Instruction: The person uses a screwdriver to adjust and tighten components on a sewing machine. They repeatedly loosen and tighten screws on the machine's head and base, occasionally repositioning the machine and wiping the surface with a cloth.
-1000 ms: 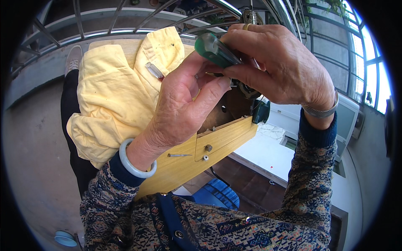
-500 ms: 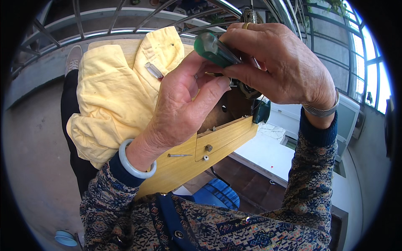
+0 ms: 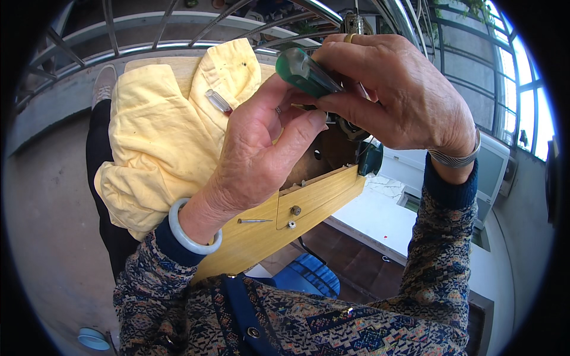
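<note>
My right hand [image 3: 395,89] is closed around a screwdriver [image 3: 306,72] with a see-through green handle. The handle's butt points up and to the left, while its shaft is hidden by my fingers. Just left of it, my left hand [image 3: 255,142] has thumb and fingers drawn together close to the tool. A small part seems to be pinched there, too covered to name. Beneath both hands is a dark opening [image 3: 312,157] in a light wooden tabletop [image 3: 237,255]. A metal mechanism [image 3: 351,127] shows partly behind my right fingers.
On the tabletop lie a thin metal pin [image 3: 255,221], a dark knurled knob [image 3: 295,210] and a small toothed metal piece [image 3: 291,224]. A clear-handled tool [image 3: 218,101] rests on yellow cloth [image 3: 157,130]. A dark green part [image 3: 370,159] stands at the right edge; metal railings [image 3: 202,37] run behind.
Both hands stay almost in place; the screwdriver's handle has shifted very slightly. Nothing has been taken up or let go.
</note>
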A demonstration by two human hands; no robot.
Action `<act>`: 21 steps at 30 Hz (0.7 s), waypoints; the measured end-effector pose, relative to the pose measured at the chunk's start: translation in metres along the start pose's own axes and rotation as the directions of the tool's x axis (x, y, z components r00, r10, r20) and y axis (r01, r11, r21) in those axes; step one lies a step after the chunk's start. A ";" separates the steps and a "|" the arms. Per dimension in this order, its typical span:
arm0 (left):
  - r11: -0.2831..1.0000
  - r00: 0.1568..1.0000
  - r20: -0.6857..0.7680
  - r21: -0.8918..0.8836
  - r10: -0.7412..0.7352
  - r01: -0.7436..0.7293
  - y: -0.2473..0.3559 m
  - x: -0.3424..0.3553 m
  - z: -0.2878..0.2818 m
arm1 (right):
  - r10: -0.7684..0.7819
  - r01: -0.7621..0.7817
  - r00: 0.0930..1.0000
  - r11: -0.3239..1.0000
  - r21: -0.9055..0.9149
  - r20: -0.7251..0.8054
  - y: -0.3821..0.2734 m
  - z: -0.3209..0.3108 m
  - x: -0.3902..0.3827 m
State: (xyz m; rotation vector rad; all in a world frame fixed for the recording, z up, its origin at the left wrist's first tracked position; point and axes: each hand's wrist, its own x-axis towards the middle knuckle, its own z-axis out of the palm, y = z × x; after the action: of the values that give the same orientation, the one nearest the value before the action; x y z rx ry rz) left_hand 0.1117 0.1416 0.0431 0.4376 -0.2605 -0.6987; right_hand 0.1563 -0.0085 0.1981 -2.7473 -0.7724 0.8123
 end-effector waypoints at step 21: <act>0.999 1.000 0.002 0.030 -0.019 0.019 -0.002 -0.001 -0.001 | -0.008 0.008 1.000 1.000 0.012 -0.007 0.002 0.002 0.000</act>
State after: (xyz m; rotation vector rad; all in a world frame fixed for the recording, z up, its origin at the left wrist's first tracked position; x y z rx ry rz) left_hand 0.1106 0.1414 0.0411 0.4681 -0.2695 -0.7148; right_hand 0.1562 -0.0106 0.1958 -2.7328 -0.7744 0.8031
